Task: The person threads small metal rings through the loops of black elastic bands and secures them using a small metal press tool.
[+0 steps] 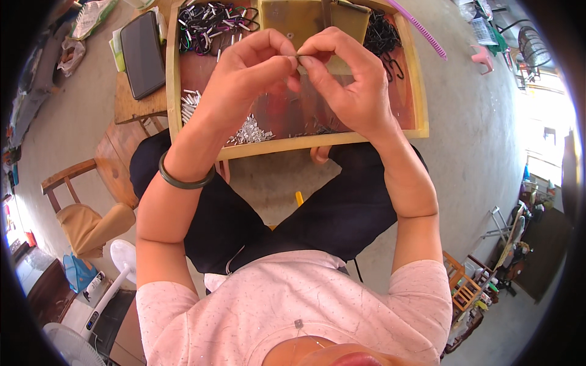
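Observation:
Over a shallow wooden-rimmed tray point(293, 145) on my lap side, both hands meet fingertip to fingertip. My left hand point(256, 68) and my right hand point(351, 79) are each closed in a pinch at one spot. What sits between the fingertips is small and dark, too tiny to name. Below my left hand lies a heap of short silver metal tubes point(250, 131), with longer silver pieces point(190, 102) beside it. Coloured cords with silver ends point(210, 27) fill the far left corner. Black cord loops point(381, 33) lie at the far right. A yellowish board point(287, 17) stands behind my fingers.
A black tablet or large phone point(143, 56) rests on a wooden table left of the tray. A purple coiled strip point(421, 32) passes the tray's right rim. Further out are a wooden chair point(113, 161), a white fan point(122, 256) and a pink stool point(482, 58).

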Motion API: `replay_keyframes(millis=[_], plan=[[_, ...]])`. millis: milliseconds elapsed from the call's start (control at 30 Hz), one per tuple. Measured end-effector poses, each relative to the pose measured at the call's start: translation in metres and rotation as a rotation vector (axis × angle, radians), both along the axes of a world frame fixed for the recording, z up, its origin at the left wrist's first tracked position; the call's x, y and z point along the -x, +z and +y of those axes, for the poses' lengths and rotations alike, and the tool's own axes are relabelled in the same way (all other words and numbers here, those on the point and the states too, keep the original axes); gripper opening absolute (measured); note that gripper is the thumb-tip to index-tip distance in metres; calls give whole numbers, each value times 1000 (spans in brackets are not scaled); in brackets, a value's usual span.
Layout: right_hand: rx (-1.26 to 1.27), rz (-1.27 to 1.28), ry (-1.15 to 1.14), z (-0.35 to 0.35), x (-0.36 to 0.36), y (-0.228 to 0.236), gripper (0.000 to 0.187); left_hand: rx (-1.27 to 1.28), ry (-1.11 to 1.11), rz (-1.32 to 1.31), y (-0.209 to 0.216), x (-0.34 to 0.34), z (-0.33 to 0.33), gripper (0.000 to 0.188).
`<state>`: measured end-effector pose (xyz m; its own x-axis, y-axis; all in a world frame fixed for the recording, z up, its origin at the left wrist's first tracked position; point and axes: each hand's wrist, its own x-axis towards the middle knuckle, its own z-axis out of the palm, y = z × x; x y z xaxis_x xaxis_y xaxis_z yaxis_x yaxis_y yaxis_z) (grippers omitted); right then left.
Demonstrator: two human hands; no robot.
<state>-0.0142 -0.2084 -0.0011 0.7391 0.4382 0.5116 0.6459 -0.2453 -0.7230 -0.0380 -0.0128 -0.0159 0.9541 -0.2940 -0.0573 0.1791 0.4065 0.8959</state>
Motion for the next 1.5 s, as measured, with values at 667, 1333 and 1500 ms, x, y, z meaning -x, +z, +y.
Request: replay_keyframes(millis=[667,1333,1500], plan=[[686,137,-5,-29,-11,-22,18,-309,46,-210,1,-1,14,8],[826,-465,-119,-10,15,-28,6,-326,28,-205,-2,-7,18,5],[63,496,-22,-19,6,10,12,-311,120,-280,-6,-1,3,8]])
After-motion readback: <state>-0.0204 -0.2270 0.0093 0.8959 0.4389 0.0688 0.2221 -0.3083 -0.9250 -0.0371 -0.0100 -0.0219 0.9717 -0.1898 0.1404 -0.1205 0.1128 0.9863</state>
